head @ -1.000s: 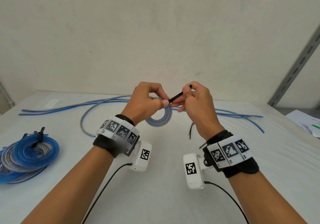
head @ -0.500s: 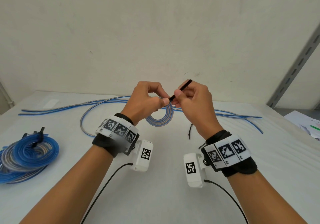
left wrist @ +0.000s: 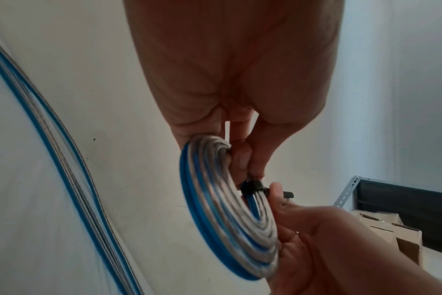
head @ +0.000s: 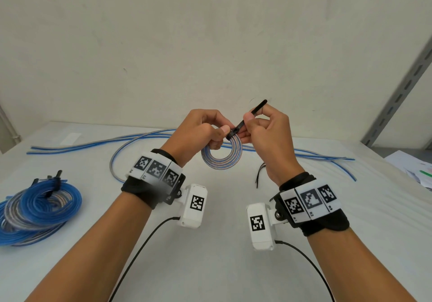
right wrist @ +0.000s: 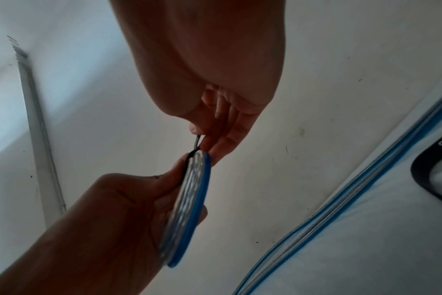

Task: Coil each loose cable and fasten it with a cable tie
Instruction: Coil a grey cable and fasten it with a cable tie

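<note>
A small flat coil of blue-and-silver cable [head: 221, 156] [left wrist: 230, 223] [right wrist: 189, 205] hangs above the white table [head: 222, 243], held up at its top. My left hand [head: 203, 131] pinches the coil's top beside the tie's head. A black cable tie [head: 247, 119] [left wrist: 253, 188] is looped round the coil there. My right hand [head: 261, 128] pinches the tie's strap, whose tail sticks up and to the right past my fingers. Loose blue cables [head: 98, 141] [left wrist: 50, 143] [right wrist: 341, 189] lie across the back of the table.
Several tied blue coils [head: 37, 206] are stacked at the table's left edge. Spare black ties [head: 259, 173] lie under my right hand. Papers [head: 411, 168] sit at the far right, below a slanted grey metal rail [head: 397, 96]. A plain wall stands behind.
My right hand has drawn the tie's strap up and to the right, so more tail shows past its fingers and the loop sits tighter on the coil. Left hand keeps its hold.
</note>
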